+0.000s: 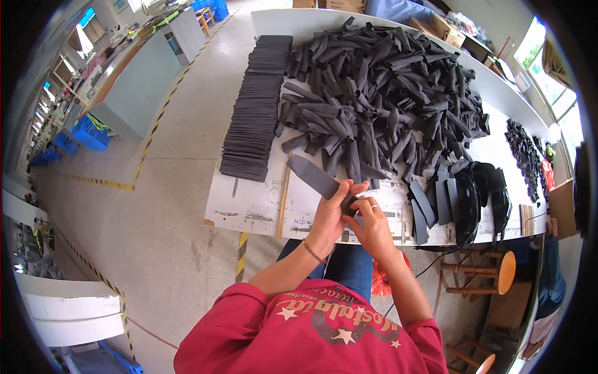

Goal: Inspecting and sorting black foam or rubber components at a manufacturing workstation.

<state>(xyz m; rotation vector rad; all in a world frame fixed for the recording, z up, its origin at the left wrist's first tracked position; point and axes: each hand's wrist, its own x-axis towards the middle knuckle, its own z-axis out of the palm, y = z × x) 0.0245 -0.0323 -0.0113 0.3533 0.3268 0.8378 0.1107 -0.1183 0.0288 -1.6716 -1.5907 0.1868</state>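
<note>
Both my hands hold one dark grey fabric strip (311,177) above the near edge of the white table. My left hand (329,215) grips its lower part between thumb and fingers, and the strip's flat rounded end points up and to the left. At the strip's near end my right hand (372,225) pinches it, fingers closed. Part of that end is hidden by my fingers. Beyond my hands lies a large loose heap of similar dark fabric pieces (374,87), many curled or folded. To the left, flat pieces stand in a long neat overlapping row (249,118).
Flat dark pieces (443,199) and black looped straps (470,199) lie at the table's right. A low white panel (498,93) borders the far side. A wooden stick (284,198) rests left of my hands. Wooden stools (506,272) stand at the right; a grey-sided bench (142,81) is at the left.
</note>
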